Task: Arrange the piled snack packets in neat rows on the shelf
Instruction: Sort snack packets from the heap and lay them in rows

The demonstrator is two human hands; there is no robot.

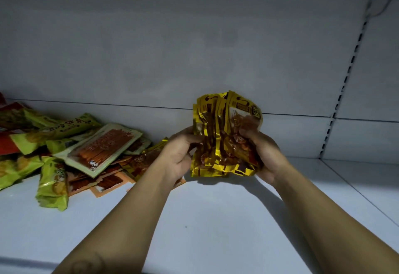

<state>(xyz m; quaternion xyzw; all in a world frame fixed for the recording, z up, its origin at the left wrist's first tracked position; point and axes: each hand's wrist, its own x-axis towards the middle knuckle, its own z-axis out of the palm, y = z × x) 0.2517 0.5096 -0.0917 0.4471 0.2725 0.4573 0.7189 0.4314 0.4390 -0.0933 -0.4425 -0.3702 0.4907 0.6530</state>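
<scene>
Hands [179, 154] [264, 154] grip gold packets [218, 122], lettering unreadable.

We see a white flat shelf board [216, 219]; on its left side lies a loose pile of snack packets [86, 154]; yellow-green pillow packs [53, 185] sit at the front; orange-edged flat sachets [109, 184] lie under a pale-green-bordered flat packet [101, 148].

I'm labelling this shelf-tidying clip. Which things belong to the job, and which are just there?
Job: gold packets, gripped by left hand and right hand; pile of packets on the left; shelf.
Just there: back wall; slotted rail on the right.
</scene>
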